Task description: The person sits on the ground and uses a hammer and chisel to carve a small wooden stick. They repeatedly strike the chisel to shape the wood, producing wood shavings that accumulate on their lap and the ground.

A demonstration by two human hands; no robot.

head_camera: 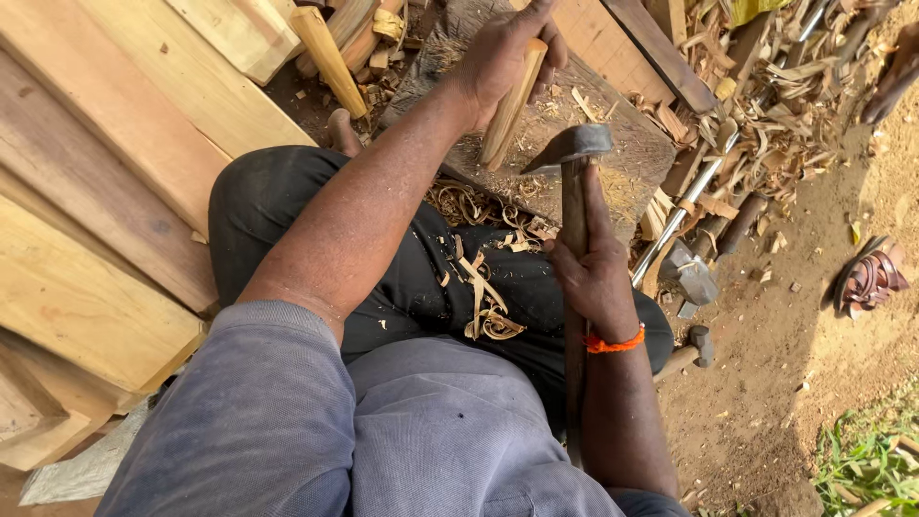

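Observation:
My left hand grips a pale wooden stick and holds it upright on a worn chopping block. My right hand is closed around the dark wooden handle of an adze; its metal head hangs just right of the stick, above the block. An orange band circles my right wrist. Curled wood shavings lie on my dark trousers.
Stacked pale planks fill the left side. Rounded sticks lie beyond my knee. Hammers and a metal rod rest on the dirt right of the block, amid shavings. A sandal lies far right; another person's hand shows top right.

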